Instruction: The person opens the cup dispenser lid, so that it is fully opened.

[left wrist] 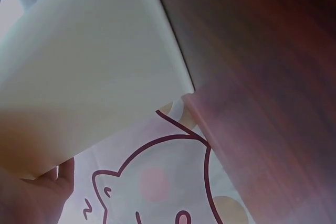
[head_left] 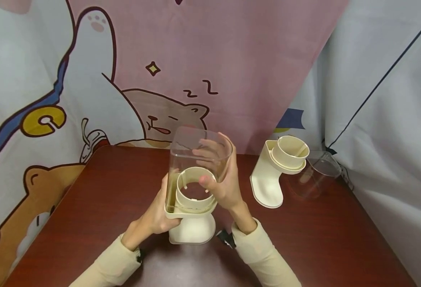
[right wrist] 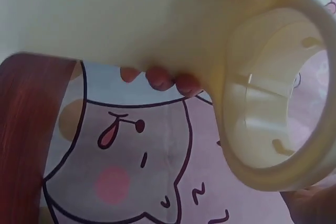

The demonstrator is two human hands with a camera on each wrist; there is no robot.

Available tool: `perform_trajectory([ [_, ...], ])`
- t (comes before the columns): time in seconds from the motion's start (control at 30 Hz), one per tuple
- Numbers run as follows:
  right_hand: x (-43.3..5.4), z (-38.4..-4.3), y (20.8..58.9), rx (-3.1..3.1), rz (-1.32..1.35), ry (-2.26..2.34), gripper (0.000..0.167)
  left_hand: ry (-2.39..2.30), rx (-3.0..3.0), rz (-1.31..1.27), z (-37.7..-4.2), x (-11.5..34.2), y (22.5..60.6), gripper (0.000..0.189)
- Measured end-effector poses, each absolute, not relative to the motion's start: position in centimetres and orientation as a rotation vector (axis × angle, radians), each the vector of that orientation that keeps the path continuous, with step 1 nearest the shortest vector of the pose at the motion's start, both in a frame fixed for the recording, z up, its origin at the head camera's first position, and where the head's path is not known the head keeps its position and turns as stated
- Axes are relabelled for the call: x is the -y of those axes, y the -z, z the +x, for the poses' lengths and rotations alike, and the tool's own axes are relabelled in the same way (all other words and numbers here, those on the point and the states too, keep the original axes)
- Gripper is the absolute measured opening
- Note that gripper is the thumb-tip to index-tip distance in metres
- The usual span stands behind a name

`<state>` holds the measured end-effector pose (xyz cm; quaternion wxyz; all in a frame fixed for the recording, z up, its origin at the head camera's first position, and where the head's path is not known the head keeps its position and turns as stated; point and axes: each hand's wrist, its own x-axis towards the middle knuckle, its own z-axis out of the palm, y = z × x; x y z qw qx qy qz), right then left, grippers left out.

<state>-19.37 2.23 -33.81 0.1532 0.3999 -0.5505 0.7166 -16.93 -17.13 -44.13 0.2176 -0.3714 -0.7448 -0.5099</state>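
Note:
Near the middle of the head view, my left hand (head_left: 160, 213) grips a cream plastic stand (head_left: 192, 229) just under its round collar. The stand leans, and its open ring shows from below in the right wrist view, with fingertips (right wrist: 159, 78) curled at its edge. My right hand (head_left: 228, 183) holds a clear plastic container (head_left: 199, 141), fingers behind it and thumb at the front. The container is over the collar; whether it is seated cannot be told. The stand's broad flat side (left wrist: 100, 61) fills much of the left wrist view.
A second cream stand with a collar (head_left: 269, 175) stands on the right of the brown table (head_left: 321, 239). Next to it lies another clear container (head_left: 325, 165). A printed cartoon curtain (head_left: 253, 71) hangs behind the table, and pale cloth (head_left: 393, 131) borders the right side.

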Motion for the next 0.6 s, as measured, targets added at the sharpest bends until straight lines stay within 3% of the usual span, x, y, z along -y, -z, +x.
perform_trajectory([
  [0.47,-2.6,-19.5,33.3,1.593,1.256,-2.082,0.099,1.400,2.087,-1.015,-16.7,17.3,43.9,0.111],
  [0.6,-3.3,-22.2,34.2,1.524,1.413,-2.186,0.096,1.350,2.114,-1.008,-16.7,17.5,43.7,0.111],
])
